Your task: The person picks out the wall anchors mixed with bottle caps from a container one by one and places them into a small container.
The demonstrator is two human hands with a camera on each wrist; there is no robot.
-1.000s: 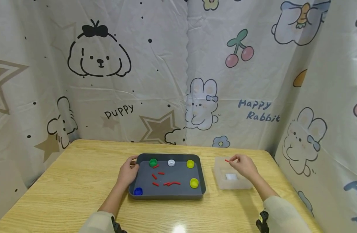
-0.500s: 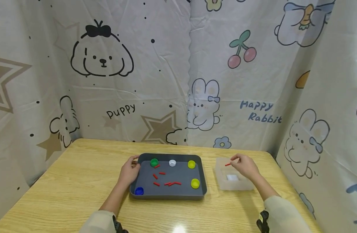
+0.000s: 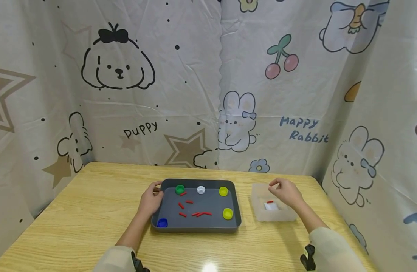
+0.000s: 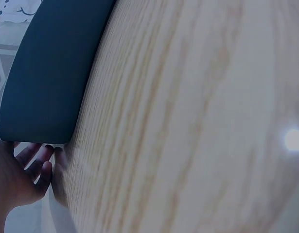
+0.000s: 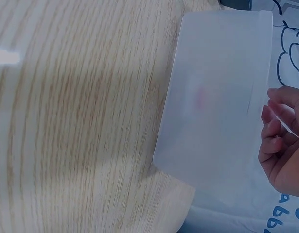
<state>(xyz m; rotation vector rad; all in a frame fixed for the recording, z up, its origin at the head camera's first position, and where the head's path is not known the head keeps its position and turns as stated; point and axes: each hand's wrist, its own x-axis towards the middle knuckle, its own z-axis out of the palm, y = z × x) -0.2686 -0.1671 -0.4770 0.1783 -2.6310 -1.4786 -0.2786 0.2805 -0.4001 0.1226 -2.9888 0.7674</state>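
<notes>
At the left wall of a dark grey tray (image 3: 211, 229), my left hand (image 3: 150, 200) grips the side, its thumb by the rim and its fingers outside. Short red sticks (image 3: 189, 202) lie scattered in the tray. It also holds a green cap (image 3: 180, 189), a white cap (image 3: 201, 190), a blue cap (image 3: 162, 223) and two yellow caps (image 3: 227, 214). My right hand (image 3: 286, 192) hovers over a frosted plastic box (image 3: 274, 217), holding nothing, fingers loosely bent. One red stick (image 3: 270, 202) is inside the box; through its wall it shows as a pink blur (image 5: 201, 97).
The box stands right of the tray, with a gap of tabletop between them. A white patch (image 3: 271, 206) shows in the box's bottom. The wooden table (image 3: 92, 211) extends in front and to the left. Printed cloth (image 3: 188, 94) hangs behind and at both sides.
My right thumb and finger held a red stick over the box, tilted it down, then let it go. It now lies in the box. The left hand stays at the tray.
</notes>
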